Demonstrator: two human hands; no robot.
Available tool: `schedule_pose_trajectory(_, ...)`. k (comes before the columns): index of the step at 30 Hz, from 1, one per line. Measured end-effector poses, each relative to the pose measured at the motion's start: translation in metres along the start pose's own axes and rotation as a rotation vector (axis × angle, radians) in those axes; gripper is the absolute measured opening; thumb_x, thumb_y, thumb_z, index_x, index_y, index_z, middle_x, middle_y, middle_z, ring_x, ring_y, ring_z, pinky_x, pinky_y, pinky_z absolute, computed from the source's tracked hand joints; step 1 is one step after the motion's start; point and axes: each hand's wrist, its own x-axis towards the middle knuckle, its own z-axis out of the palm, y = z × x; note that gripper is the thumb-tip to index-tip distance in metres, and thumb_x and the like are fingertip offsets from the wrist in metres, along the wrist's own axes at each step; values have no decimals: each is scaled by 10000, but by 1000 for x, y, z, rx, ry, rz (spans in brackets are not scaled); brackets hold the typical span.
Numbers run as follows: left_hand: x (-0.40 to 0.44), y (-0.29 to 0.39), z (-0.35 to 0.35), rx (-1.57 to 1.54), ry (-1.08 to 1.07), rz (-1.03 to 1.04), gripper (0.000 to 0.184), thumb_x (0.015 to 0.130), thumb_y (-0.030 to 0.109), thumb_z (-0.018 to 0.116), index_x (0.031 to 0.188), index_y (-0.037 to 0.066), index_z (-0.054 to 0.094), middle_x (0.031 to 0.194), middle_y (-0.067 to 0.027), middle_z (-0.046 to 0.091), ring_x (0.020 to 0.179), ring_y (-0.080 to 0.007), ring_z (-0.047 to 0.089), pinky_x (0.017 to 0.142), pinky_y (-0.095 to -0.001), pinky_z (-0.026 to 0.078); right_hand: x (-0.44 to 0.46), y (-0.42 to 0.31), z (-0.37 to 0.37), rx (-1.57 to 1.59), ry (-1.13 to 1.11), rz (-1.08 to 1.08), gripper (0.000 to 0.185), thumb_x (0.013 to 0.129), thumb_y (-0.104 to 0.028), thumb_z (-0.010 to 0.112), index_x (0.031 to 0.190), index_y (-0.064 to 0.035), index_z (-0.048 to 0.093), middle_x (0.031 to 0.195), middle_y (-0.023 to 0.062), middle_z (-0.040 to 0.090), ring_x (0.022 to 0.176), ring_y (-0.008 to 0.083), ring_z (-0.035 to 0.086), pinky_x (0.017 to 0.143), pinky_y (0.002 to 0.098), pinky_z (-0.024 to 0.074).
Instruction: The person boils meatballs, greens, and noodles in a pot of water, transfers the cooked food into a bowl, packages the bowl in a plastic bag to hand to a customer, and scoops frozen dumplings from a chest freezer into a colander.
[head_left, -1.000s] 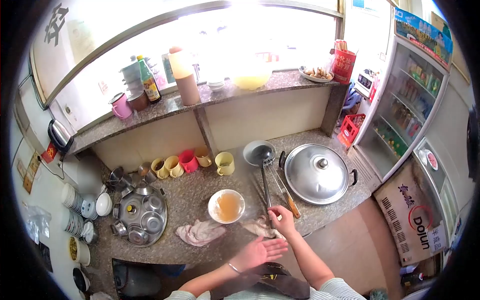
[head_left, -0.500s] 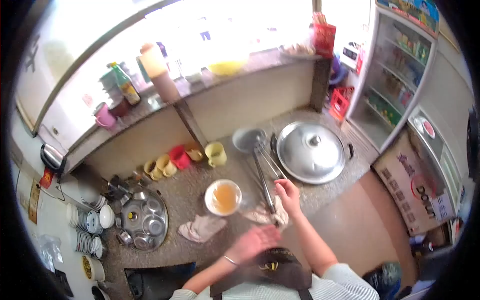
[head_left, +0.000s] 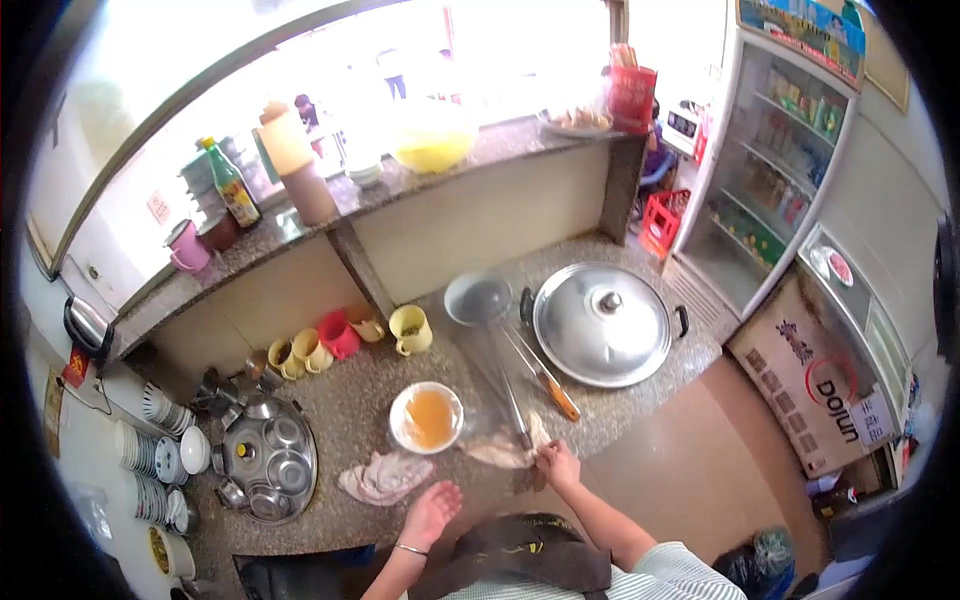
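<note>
At lower centre, the right hand pinches a crumpled beige cloth, likely for purchase; the left hand is spread.

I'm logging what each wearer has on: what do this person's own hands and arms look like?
The left hand and right hand are both bare, without gloves. A thin, silvery bracelet circles the left wrist. On the right arm, a pale sleeve with fine stripes leaves the forearm uncovered. I can't make out any markings.
</note>
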Motion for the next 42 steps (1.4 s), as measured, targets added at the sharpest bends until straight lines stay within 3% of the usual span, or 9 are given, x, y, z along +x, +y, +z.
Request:
schedule_pose_trajectory(12,22,254,219,849,-254,1029,365,883,139,586,1217,32,485,1050,-56,575,930,-144,568,806,-287,485,-60,39,-22,152,82,86,226,783,-207,674,982,-109,633,960,117,565,749,287,612,681,386,501)
schedule_pose_trajectory(15,34,303,293,1257,-29,1469,522,830,122,614,1311,81,416,1083,-130,557,950,-217,575,837,-347,481,-84,45,-62,232,215,175,165,804,-171,661,904,-39,661,837,121,599,640,197,615,608,314,512)
schedule_pose_trajectory(17,59,335,331,1502,269,1701,546,833,130,565,1348,119,387,1093,-174,558,963,-278,586,843,-390,482,-95,62,-93,375,-78,430,308,870,-210,625,1151,-84,607,1201,145,589,1065,297,572,892,418,463)
schedule_pose_trajectory(18,80,352,344,1611,477,1775,548,840,129,528,1366,136,373,1097,-191,559,970,-304,589,840,-404,482,-104,66,-93,412,33,472,262,882,-198,605,1096,-48,621,1130,134,614,1016,301,596,870,400,474)
schedule_pose_trajectory(20,76,367,388,1822,807,1548,592,843,142,477,1413,163,315,1116,-213,553,992,-332,587,848,-406,476,-109,88,-111,416,-46,470,301,896,-221,579,1132,-34,593,1144,159,604,1035,318,585,880,396,461)
schedule_pose_trajectory(26,137,392,431,1976,994,1124,601,851,182,492,1420,259,315,1131,-192,598,1076,-323,568,955,-526,329,-85,164,-183,359,-140,525,362,927,-237,526,1199,1,541,1156,188,596,1018,317,586,880,380,447)
schedule_pose_trajectory(36,125,367,451,1661,1086,1646,299,831,258,629,1102,138,590,1049,-118,633,1017,-294,583,932,-457,353,-23,223,-241,464,-346,862,331,921,-208,540,1221,-70,561,1100,155,625,870,169,609,782,271,468)
schedule_pose_trajectory(38,122,360,451,1263,948,2029,280,819,177,660,1077,97,587,999,-107,640,983,-290,587,905,-397,388,-21,221,-223,470,-263,775,312,913,-206,553,1188,-61,572,1108,149,621,921,210,604,812,307,471)
schedule_pose_trajectory(42,114,319,436,627,473,2125,232,897,82,563,1096,-27,515,1085,-99,558,1048,-188,517,937,-330,385,-4,238,-188,439,-68,591,276,896,-202,580,1122,-44,594,1125,137,612,1022,293,592,871,377,477)
